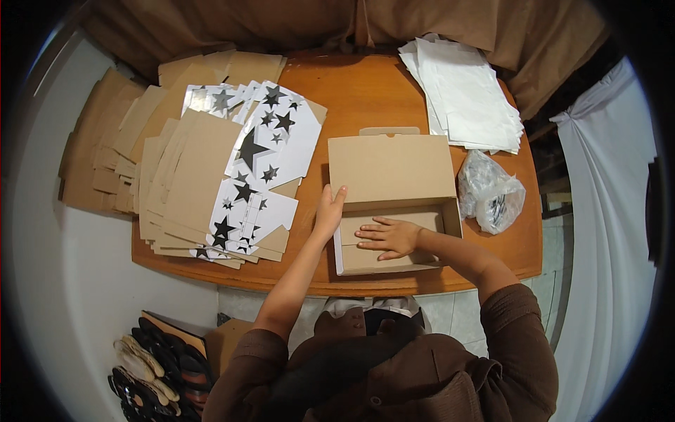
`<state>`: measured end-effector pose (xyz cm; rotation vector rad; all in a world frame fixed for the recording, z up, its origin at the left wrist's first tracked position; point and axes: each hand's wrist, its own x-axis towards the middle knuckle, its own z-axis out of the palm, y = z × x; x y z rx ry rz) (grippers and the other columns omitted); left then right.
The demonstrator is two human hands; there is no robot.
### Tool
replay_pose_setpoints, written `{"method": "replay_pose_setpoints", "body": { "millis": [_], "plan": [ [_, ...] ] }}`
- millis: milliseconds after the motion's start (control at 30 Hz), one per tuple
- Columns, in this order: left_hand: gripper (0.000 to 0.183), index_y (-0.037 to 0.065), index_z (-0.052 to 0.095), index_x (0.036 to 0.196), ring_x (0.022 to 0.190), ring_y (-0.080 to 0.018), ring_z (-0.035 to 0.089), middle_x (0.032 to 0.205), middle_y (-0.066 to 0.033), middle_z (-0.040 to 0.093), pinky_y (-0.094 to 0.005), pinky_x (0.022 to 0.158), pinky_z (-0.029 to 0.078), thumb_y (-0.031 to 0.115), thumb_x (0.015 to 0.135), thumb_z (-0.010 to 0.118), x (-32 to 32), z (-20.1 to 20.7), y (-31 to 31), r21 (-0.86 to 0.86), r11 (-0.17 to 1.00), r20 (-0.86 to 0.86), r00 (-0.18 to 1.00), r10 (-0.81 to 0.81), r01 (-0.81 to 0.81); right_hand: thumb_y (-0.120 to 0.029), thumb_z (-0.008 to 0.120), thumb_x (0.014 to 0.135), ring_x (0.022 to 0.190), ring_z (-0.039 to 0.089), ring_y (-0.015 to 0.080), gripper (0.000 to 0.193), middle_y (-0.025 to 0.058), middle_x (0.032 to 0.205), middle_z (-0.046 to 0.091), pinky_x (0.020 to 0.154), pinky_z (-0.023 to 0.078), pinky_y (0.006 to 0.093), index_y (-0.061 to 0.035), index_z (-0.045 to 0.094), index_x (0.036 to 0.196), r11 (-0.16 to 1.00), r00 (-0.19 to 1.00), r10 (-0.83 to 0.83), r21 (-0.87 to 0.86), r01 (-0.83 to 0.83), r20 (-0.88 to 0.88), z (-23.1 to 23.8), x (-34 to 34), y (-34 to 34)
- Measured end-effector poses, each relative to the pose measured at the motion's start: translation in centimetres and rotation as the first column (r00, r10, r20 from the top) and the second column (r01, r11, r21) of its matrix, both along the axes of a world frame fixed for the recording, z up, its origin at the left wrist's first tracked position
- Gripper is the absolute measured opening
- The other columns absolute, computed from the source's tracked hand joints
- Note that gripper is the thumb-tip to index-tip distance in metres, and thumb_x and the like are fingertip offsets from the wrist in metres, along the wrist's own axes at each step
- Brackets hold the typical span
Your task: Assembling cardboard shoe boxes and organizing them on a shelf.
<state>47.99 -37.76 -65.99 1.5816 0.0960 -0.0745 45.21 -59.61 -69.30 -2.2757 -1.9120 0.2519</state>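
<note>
R hand (389,238) covers pt of box (394,186) floor. L hand (329,213): some fingers hidden. Plastic bag (492,190): contents unclear. Star-print sheets (253,162): partly covered by plain cardboard (197,169). Shoes (151,366): cut off, btm edge. Brown curtain (429,21): cut off, top edge.

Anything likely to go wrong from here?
1. The open box sits near the front edge of the table; a pull toward the body might bring it over the edge.
2. The right hand lies spread inside the box, so pressing too hard could bow the cardboard base.
3. The cardboard pile is loosely stacked near the left forearm; a brush might slide pieces out of place.
</note>
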Motion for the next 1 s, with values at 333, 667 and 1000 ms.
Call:
{"method": "replay_pose_setpoints", "body": {
  "millis": [333, 667, 1000],
  "plan": [
    [0.031, -0.002, 0.048, 0.094, 0.083, -0.0212, 0.053, 0.088, -0.0144, 0.057, -0.0329, 0.077, 0.042, 0.03, 0.095, 0.047, -0.1, 0.1, 0.1, 0.159, 0.987, 0.022, 1.0, -0.013, 0.01, -0.041, 0.041, 0.09, 0.136, 0.024, 0.0249, 0.053, 0.0073, 0.149, 0.022, 0.109, 0.02, 0.0512, -0.0221, 0.035, 0.139, 0.995, 0.99, -0.097, 0.025, 0.1, -0.1, 1.0, -0.1, -1.4],
    [0.053, -0.002, 0.044, 0.127, 0.111, -0.0291, 0.053, 0.121, -0.0217, 0.052, -0.0343, 0.088, 0.044, 0.035, 0.09, 0.052, -6.3, 2.1, 5.0, 0.336, 0.901, -0.079, 0.961, -0.264, 0.275, -0.016, 0.061, 0.075, 0.073, 0.057, 0.0241, 0.032, 0.0058, 0.082, 0.055, 0.069, 0.047, 0.0341, -0.0071, 0.055, 0.105, 0.906, 0.966, -0.259, 0.339, 0.253, -0.028, 7.5, 0.2, 2.4],
    [0.059, -0.001, 0.047, 0.124, 0.099, -0.03, 0.06, 0.111, -0.0213, 0.058, -0.0378, 0.083, 0.048, 0.038, 0.082, 0.062, -7.2, 3.3, 5.5, 0.403, 0.84, -0.141, 0.932, -0.335, 0.363, -0.011, 0.065, 0.07, 0.073, 0.057, 0.0237, 0.027, 0.0047, 0.08, 0.056, 0.064, 0.046, 0.0341, -0.0079, 0.059, 0.095, 0.518, 0.742, -0.612, 0.571, 0.637, -0.273, 7.3, 0.6, 8.6]
  ]
}}
